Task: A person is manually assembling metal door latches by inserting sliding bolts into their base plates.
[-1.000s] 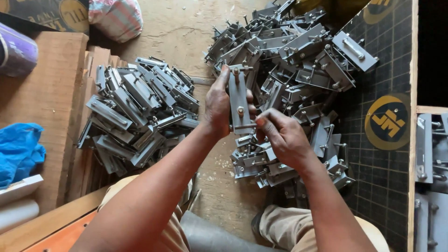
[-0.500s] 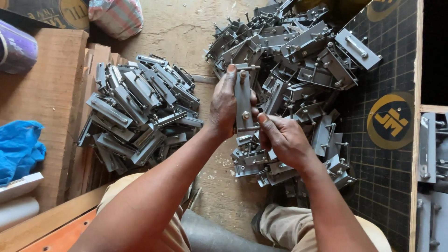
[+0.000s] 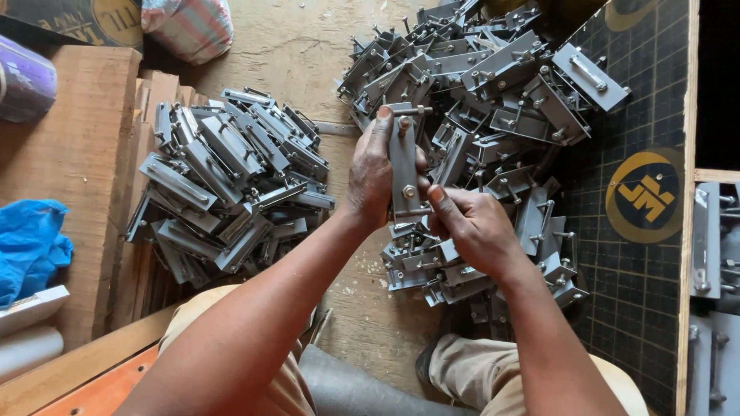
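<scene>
My left hand (image 3: 372, 173) grips a grey metal bracket (image 3: 404, 158) upright by its left edge, thumb near a bolt at the top. My right hand (image 3: 472, 226) pinches the bracket's lower end, thumb just below a nut on its face. Under both hands lies a large loose pile of similar grey brackets with bolts (image 3: 493, 100). A second, tidier stack of brackets (image 3: 223, 173) lies to the left of my left forearm.
Wooden boards (image 3: 77, 154) lie at the left with a blue cloth (image 3: 27, 246) and a purple roll (image 3: 23, 81). A dark gridded mat (image 3: 640, 293) covers the right side. A striped bag (image 3: 189, 27) sits at the top. My knees are at the bottom.
The bracket has been raised slightly and turned more upright in my hands. My right thumb has shifted to just under the nut. The piles have not moved.
</scene>
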